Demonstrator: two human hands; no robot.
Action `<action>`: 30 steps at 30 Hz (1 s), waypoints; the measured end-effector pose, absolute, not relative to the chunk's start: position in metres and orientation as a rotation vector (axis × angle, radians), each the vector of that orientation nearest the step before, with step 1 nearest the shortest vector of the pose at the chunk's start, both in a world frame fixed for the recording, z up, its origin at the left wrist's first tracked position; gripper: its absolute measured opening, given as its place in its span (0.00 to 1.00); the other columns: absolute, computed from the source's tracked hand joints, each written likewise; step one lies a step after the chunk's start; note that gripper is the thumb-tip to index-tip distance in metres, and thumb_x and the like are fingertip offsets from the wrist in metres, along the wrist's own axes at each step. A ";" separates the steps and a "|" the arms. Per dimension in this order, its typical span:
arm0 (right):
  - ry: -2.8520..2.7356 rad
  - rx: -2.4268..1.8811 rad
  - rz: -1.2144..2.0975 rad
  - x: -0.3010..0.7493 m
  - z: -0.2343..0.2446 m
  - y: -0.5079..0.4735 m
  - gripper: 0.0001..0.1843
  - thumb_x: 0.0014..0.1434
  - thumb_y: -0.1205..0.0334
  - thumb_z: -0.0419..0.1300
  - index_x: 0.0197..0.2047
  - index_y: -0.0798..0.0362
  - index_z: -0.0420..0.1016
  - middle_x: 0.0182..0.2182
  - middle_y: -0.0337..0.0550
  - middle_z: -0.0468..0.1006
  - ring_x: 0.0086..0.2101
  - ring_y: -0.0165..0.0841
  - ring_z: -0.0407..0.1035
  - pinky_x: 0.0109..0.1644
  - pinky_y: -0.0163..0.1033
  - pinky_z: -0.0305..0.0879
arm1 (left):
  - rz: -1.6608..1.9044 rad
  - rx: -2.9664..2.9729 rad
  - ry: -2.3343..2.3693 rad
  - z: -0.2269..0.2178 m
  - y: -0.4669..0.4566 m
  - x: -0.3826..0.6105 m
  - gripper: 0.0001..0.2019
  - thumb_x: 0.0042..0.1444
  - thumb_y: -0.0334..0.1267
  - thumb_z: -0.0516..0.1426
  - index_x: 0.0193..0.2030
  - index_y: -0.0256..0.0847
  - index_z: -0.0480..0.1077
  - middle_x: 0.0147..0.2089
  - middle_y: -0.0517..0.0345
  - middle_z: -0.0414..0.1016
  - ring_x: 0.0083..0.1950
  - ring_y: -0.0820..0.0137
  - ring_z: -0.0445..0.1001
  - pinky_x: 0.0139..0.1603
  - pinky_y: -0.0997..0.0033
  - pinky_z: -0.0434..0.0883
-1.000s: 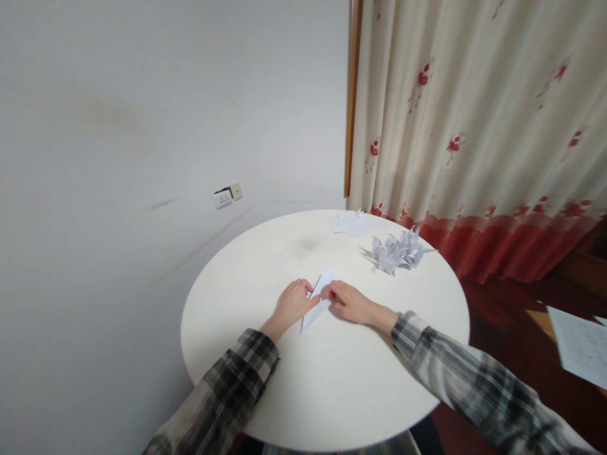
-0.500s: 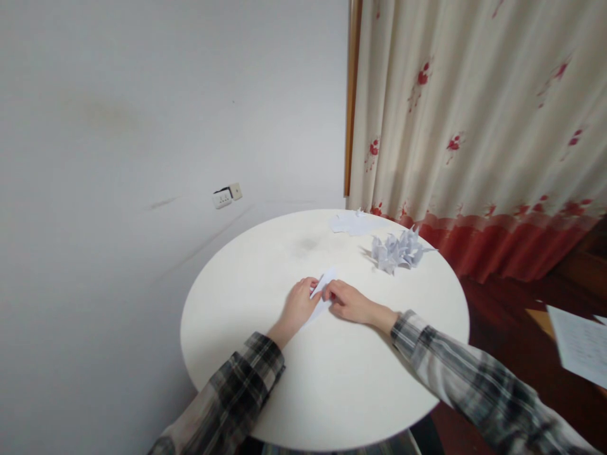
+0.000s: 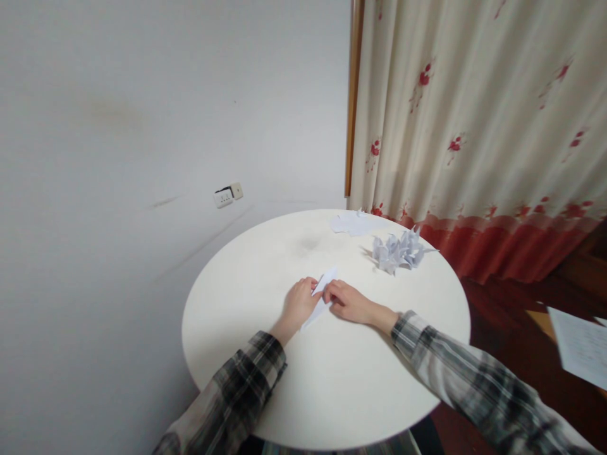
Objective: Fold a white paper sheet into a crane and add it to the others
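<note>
A white folded piece of paper (image 3: 327,278) lies slantwise on the round white table (image 3: 327,392), between my two hands. My left hand (image 3: 302,302) is closed on its left side, with the thumb resting over the paper. From the right, my right hand (image 3: 348,302) pinches the paper's edge with curled fingers. Both hands partly cover the paper, so its full shape is hidden. Beyond my right hand stands a cluster of folded white paper figures (image 3: 398,251) with pointed tips.
At the table's far edge lie flat white paper sheets (image 3: 353,224). A wall with a power socket (image 3: 222,198) borders the left side, and a flowered curtain (image 3: 450,95) hangs behind on the right. Written paper (image 3: 578,347) lies low at the far right.
The fingers have shifted only slightly on the folded paper. The whole view has moved a very small amount; the paper figures stay in place.
</note>
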State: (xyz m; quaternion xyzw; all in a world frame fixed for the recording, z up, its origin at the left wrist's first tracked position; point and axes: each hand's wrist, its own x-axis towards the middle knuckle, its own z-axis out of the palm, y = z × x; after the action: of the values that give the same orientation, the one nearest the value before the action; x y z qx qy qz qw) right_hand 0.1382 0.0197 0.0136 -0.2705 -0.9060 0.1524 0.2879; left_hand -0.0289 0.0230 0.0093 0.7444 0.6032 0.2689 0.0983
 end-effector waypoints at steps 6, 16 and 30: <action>-2.433 -0.728 0.395 0.139 0.012 0.019 0.11 0.44 0.76 0.49 0.30 0.53 0.63 0.31 0.41 0.64 0.35 0.33 0.58 0.42 0.39 0.57 | 0.749 2.101 1.802 0.005 0.029 -0.031 0.09 0.47 0.36 0.58 0.36 0.38 0.69 0.34 0.56 0.73 0.35 0.70 0.71 0.35 0.72 0.66; -2.424 -0.718 0.403 0.137 0.012 0.020 0.11 0.44 0.76 0.49 0.30 0.53 0.63 0.31 0.41 0.64 0.35 0.33 0.58 0.42 0.39 0.57 | 0.902 2.175 1.676 -0.002 0.033 -0.028 0.08 0.48 0.32 0.56 0.37 0.37 0.69 0.38 0.53 0.73 0.39 0.68 0.71 0.41 0.67 0.67; -2.261 -0.939 0.382 0.141 0.015 0.022 0.12 0.46 0.76 0.50 0.34 0.54 0.65 0.33 0.43 0.67 0.37 0.33 0.60 0.44 0.38 0.57 | 0.815 2.520 1.636 0.012 0.020 -0.032 0.08 0.55 0.32 0.51 0.38 0.38 0.70 0.39 0.54 0.73 0.43 0.66 0.68 0.46 0.66 0.65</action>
State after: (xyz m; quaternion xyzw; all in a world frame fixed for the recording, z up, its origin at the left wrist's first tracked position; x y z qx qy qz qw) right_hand 0.1409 0.0215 0.0152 -0.3582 -0.8626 0.1459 0.3259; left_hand -0.0317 0.0196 0.0122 0.8094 0.5255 0.2618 0.0142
